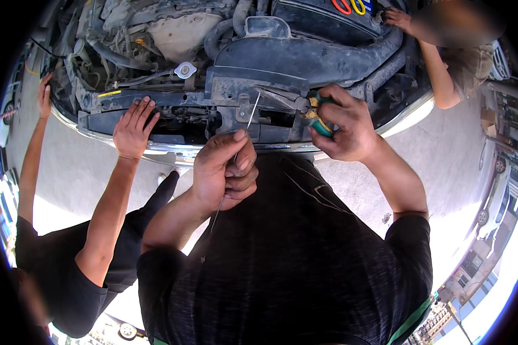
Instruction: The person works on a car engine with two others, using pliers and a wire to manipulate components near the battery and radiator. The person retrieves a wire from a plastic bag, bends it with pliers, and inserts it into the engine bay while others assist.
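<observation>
My left hand (pixel 227 167) is closed around a thin, stiff metal wire (pixel 252 112). One end of the wire points up past my thumb, and a thinner length hangs below my fist. My right hand (pixel 348 123) is wrapped around long-nose pliers (pixel 288 100) with green and yellow handles. The pliers' tips point left, beside the wire's upper end; whether the jaws grip it I cannot tell. Both hands are over the front edge of an open car engine bay, in front of the dark plastic front panel (pixel 224 86).
At left, a person in black rests one hand (pixel 135 126) on the car's front edge and another (pixel 44 95) by the fender. A second person's hand (pixel 398 20) touches the far right of the bay. A radiator cap (pixel 185 70) and red and yellow loop handles (pixel 342 6) lie beyond.
</observation>
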### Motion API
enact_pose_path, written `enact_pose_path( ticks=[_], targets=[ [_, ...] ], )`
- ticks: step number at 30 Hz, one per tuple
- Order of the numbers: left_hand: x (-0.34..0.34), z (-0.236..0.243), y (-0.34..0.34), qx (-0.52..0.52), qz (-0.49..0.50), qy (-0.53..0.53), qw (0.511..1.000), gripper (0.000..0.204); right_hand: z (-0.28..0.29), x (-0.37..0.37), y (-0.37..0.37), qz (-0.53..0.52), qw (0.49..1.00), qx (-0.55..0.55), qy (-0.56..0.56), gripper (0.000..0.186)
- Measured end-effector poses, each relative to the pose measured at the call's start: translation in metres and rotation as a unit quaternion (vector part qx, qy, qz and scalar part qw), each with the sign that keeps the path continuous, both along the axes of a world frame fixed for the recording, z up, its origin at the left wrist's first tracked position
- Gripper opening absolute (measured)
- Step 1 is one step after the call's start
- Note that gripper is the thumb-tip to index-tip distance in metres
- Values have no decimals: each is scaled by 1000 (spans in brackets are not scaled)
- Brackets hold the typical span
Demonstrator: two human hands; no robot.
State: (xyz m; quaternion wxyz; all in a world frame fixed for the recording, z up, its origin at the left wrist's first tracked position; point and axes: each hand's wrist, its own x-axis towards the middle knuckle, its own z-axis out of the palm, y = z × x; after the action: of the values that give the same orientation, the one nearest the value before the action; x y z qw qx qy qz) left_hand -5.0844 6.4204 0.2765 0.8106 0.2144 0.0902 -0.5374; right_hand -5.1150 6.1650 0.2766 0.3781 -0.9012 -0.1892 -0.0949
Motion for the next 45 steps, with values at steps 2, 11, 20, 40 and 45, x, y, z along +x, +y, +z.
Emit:
enact_pose_path(
  ticks=[2,11,20,40,45],
  targets=[
    [2,3,0,18,-7,-12,1000,42,6,3,-6,27,997,41,62,26],
    [4,3,2,16,-29,-33,999,44,12,-2,-21,77,846,327,414,34],
    [8,-2,8,37,-31,-115,992,45,8,0,-11,91,976,109,165,31],
    [11,1,1,1,-83,-65,994,41,14,3,-27,32,965,141,220,22],
    [13,-11,17,203,-125,-377,895,36,28,4,-32,-4,984,71,166,20]
  ],
)
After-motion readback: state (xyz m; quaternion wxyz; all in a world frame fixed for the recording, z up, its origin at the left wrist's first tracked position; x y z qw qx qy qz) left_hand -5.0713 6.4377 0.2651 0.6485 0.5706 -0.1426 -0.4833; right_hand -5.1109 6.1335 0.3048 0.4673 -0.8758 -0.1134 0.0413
